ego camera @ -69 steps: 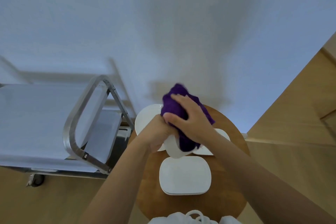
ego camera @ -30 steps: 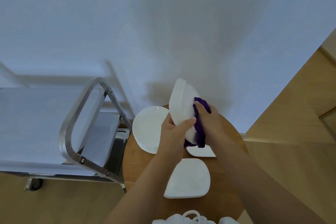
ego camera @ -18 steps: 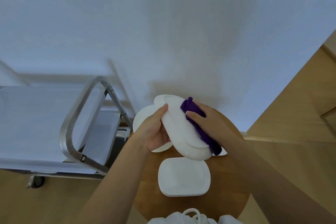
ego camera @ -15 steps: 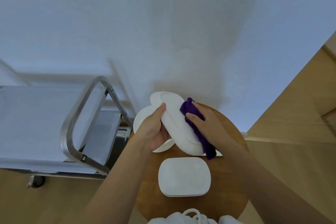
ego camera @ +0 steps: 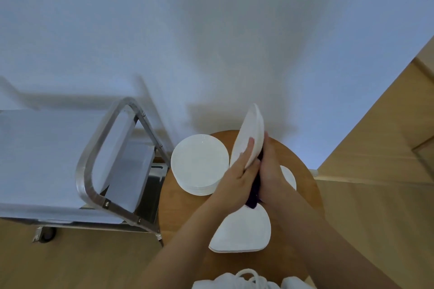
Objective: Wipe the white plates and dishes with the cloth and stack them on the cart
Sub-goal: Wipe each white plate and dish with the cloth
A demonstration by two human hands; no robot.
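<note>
Fingers (ego camera: 249, 150) of the left hand (ego camera: 237, 180) lie straight against the near face of a white oval ceramic dish (ego camera: 252, 135), held on edge above the round wooden bench (ego camera: 303, 185). The right hand (ego camera: 270, 171) presses a dark purple cloth (ego camera: 254, 191) flat to the dish's far face, its fingers extended; the cloth hangs below both palms. On the bench, left of the hands, sits a stack of round white plates (ego camera: 199, 164); nearer the person, a stack of white rounded-square plates (ego camera: 244, 232); behind the right hand, another white dish (ego camera: 289, 177), mostly hidden. A steel-framed cart (ego camera: 98, 162) stands left of the bench.
</note>
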